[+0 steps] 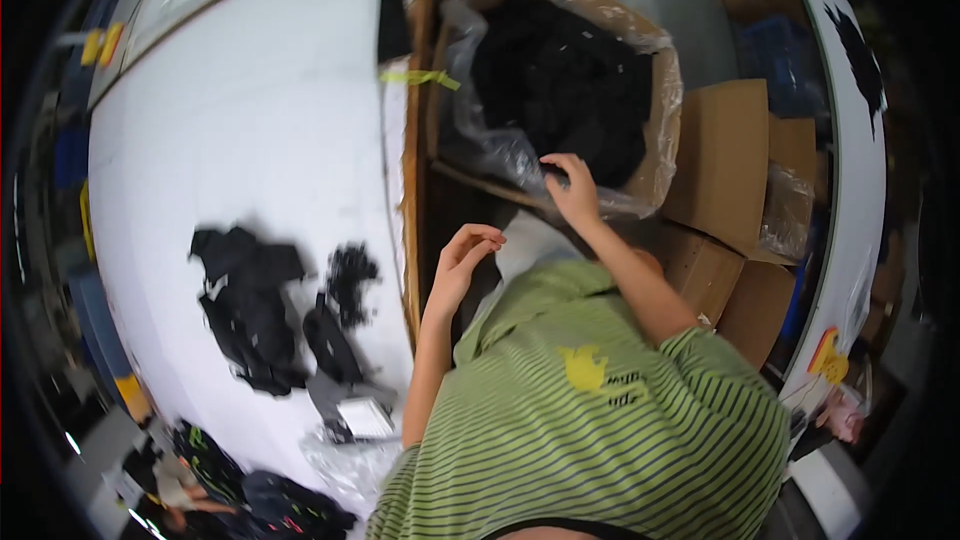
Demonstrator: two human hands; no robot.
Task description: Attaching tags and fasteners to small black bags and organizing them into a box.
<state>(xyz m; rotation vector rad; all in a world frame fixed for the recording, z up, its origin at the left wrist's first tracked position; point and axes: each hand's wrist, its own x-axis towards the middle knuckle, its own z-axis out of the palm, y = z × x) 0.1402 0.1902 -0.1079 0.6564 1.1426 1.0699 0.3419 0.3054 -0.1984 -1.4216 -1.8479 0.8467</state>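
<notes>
A cardboard box lined with clear plastic (662,90) stands ahead of me, full of black fabric pieces (560,80). My right hand (572,188) reaches over the box's near rim and touches the plastic liner and the black fabric there; its fingers are curled, and I cannot tell whether it grips anything. My left hand (460,258) hovers in the air beside the table's wooden edge (410,190), fingers loosely curled and apart, holding nothing. My green striped shirt (600,420) fills the lower middle.
A white table (250,120) lies to my left with several black fabric pieces (262,305) and a clear bag (350,440) on it. Folded cardboard boxes (725,160) stand right of the lined box. A curved white table edge (850,190) runs along the right.
</notes>
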